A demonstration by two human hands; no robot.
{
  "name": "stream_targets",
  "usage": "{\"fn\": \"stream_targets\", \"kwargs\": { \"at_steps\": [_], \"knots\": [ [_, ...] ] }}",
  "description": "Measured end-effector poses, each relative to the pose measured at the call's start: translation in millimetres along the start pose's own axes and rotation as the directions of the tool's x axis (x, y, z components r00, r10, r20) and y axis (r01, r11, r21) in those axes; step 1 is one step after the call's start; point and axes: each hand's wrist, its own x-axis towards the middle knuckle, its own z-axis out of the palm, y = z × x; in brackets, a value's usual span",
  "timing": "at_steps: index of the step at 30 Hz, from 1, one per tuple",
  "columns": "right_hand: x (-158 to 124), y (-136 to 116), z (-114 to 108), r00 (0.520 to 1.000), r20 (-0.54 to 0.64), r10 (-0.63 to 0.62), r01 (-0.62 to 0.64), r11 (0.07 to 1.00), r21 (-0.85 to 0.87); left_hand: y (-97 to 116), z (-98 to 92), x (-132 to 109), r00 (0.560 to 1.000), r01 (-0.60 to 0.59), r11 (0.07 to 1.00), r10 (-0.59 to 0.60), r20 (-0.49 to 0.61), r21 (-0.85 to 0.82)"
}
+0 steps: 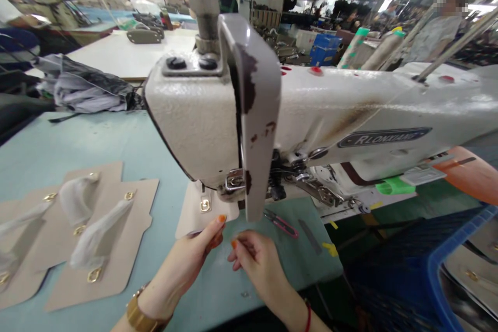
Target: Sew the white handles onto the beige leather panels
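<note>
A beige leather panel (194, 212) with a gold ring fitting lies under the head of a white sewing machine (311, 114). My left hand (194, 259) pinches the panel's near edge between thumb and fingers. My right hand (254, 259) hovers just right of it, fingers curled together near the panel's corner; what they pinch, if anything, is too small to make out. Both hands sit in front of the needle area, which the machine's chipped guard partly hides.
Several beige panels (101, 249) with gold rings and wrapped straps lie stacked at the left on the pale blue table (116, 145). Pink thread snips (282, 224) rest right of my hands. A blue bin (447, 270) stands at the right. Other people work behind.
</note>
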Motion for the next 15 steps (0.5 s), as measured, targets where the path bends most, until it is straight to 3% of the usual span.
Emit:
{"fn": "stream_targets", "kwargs": {
  "at_steps": [6,9,15],
  "knots": [
    [-13.7,44.0,1.1,0.989,0.028,-0.148,0.147,0.907,-0.394,7.4,0.7,8.1,0.996,-0.079,0.992,0.082,-0.023,0.100],
    [-14.9,46.3,1.3,0.976,0.051,-0.214,0.214,0.870,-0.444,8.4,-2.0,14.5,0.993,-0.109,0.991,0.112,-0.026,0.083],
    [-16.1,48.1,2.3,0.972,0.043,-0.230,0.223,0.855,-0.467,12.2,-8.0,24.8,0.981,-0.187,0.969,0.192,-0.020,0.164]
  ]
}}
